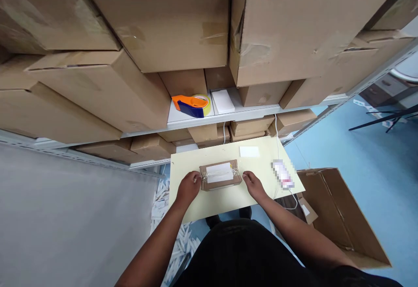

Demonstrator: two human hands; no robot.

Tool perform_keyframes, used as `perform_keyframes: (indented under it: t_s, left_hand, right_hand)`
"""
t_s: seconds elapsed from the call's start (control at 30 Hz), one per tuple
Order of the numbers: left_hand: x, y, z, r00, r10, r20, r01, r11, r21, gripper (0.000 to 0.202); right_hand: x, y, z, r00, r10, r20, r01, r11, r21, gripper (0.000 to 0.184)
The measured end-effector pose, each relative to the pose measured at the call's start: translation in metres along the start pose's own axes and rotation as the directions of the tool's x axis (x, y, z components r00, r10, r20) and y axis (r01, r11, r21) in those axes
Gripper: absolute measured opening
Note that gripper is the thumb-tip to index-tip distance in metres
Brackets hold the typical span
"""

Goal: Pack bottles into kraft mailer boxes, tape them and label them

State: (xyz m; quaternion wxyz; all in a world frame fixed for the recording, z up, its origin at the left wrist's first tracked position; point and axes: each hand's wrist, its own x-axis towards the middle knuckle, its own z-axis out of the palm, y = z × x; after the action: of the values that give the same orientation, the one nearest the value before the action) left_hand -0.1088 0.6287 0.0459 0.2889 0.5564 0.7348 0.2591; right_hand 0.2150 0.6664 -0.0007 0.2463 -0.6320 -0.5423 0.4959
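Note:
A small brown cardboard parcel (220, 176) with a white label on top and clear tape around it lies on a pale yellow table (225, 200). My left hand (188, 187) rests against the parcel's left end with its fingers curled on the edge. My right hand (253, 184) touches the right end, fingers bent against it. Both hands hold the parcel between them, flat on the table.
A white slip (249, 151) and a blurred device (282, 174) with a white cable lie on the table. An orange tape dispenser (192, 105) and a white box (222, 101) sit on the shelf among large cartons. An open carton (339, 213) stands on the blue floor at right. Paper strips (163, 200) litter the floor.

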Motion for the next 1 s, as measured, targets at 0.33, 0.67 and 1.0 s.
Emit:
perform_keyframes:
  t_s: [0.33, 0.67, 1.0]
  left_hand:
    - [0.123, 0.149, 0.089, 0.741, 0.31, 0.596, -0.634, 0.615, 0.468, 0.028]
    - [0.189, 0.17, 0.218, 0.65, 0.093, 0.754, -0.694, 0.478, 0.539, 0.034]
    - [0.206, 0.167, 0.249, 0.686, -0.018, 0.728, -0.631, 0.485, 0.606, 0.028]
  right_hand:
    - [-0.015, 0.072, -0.037, 0.987, 0.156, 0.039, -0.158, 0.986, 0.06, 0.041]
    - [-0.024, 0.091, -0.064, 0.98, 0.165, 0.114, -0.176, 0.98, 0.092, 0.031]
    - [-0.021, 0.113, -0.08, 0.965, 0.219, 0.141, -0.232, 0.969, 0.082, 0.029]
